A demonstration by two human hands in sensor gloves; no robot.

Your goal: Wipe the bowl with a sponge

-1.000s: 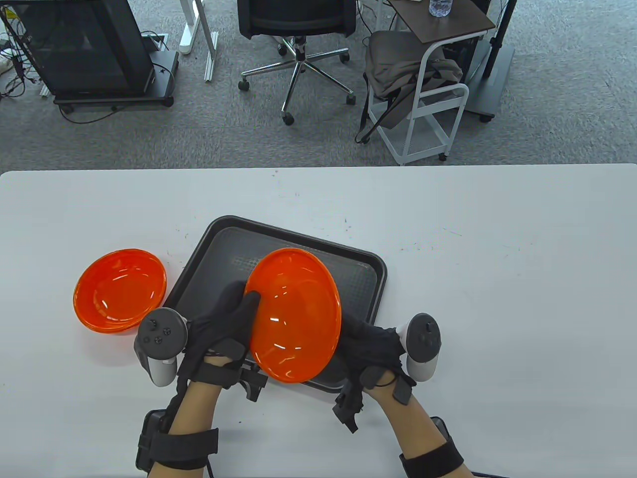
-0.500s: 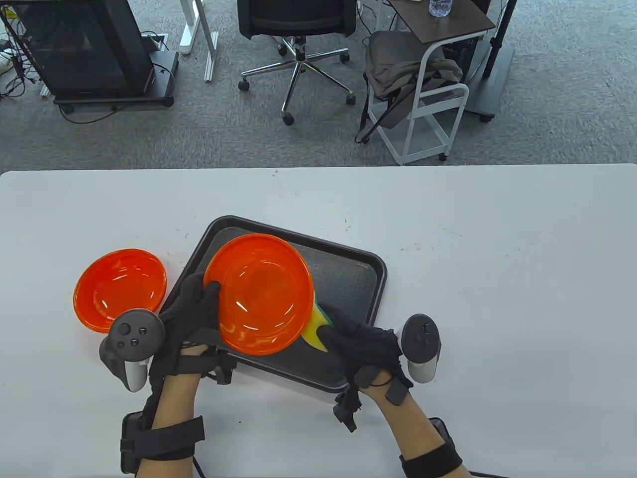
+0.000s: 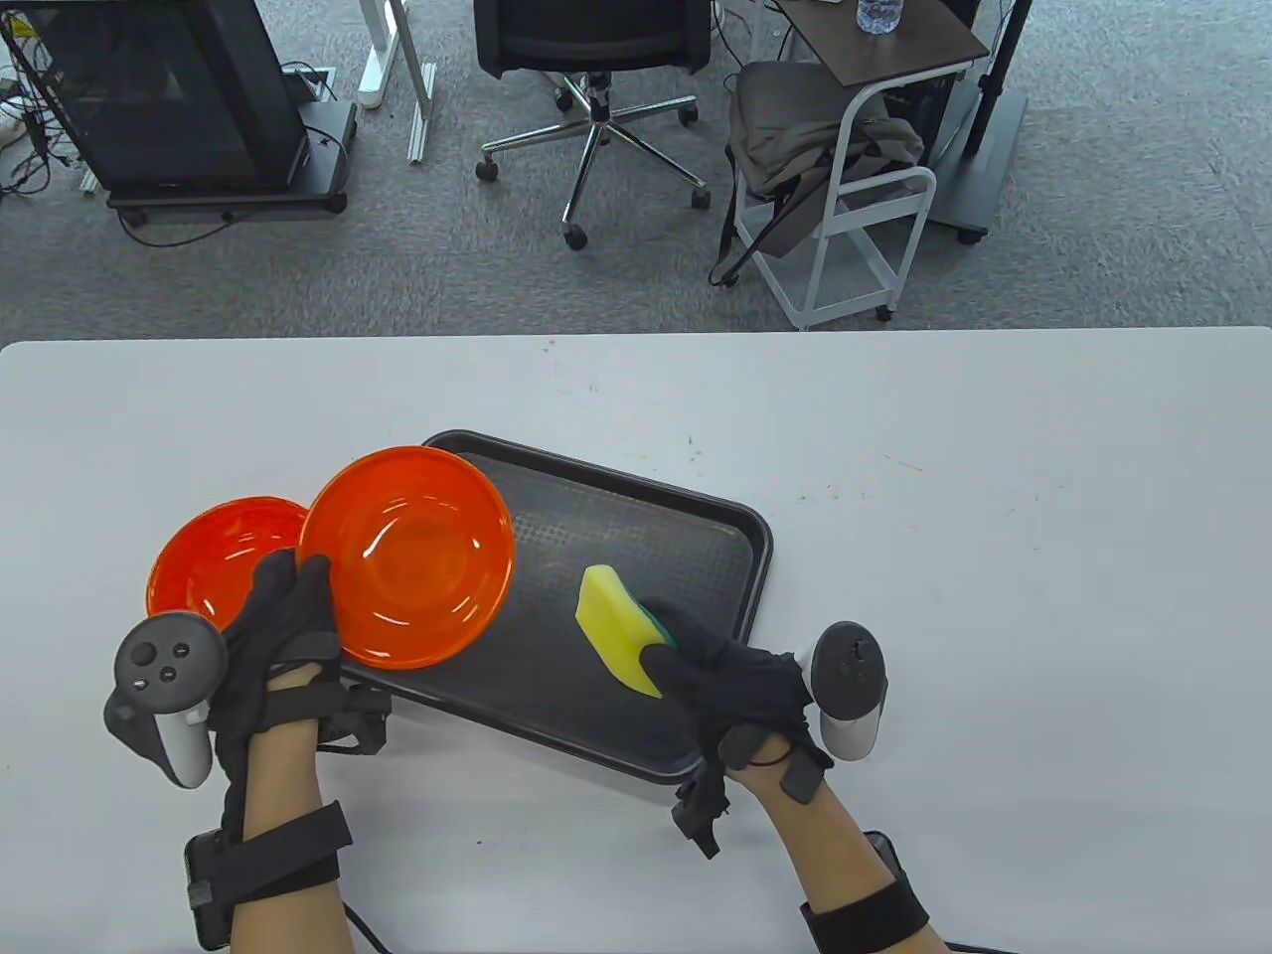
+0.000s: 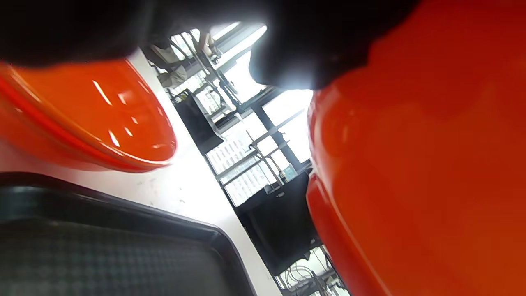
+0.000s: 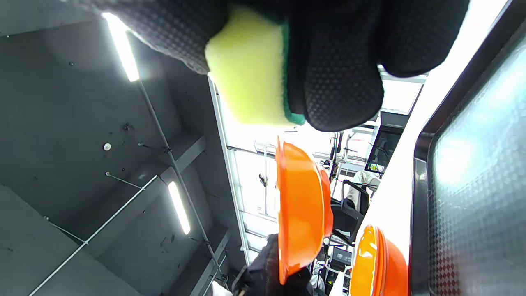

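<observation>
Table view first: the left hand grips an orange bowl by its near rim and holds it lifted, open side up, over the left end of the black tray. It overlaps a second orange bowl, which sits on the white table just left of the tray. The right hand clasps a yellow sponge with a green scrubbing face above the tray's right half, well apart from the held bowl.

From the left wrist view the held bowl's underside fills the right side, the second bowl lies at the left, and the tray's corner sits between them below. From the right wrist view gloved fingers pinch the sponge, with the held bowl edge-on beyond it.

Past the table's far edge, on grey carpet, stand a black office chair, a white rolling cart draped with a grey-brown garment, and a dark cabinet.
</observation>
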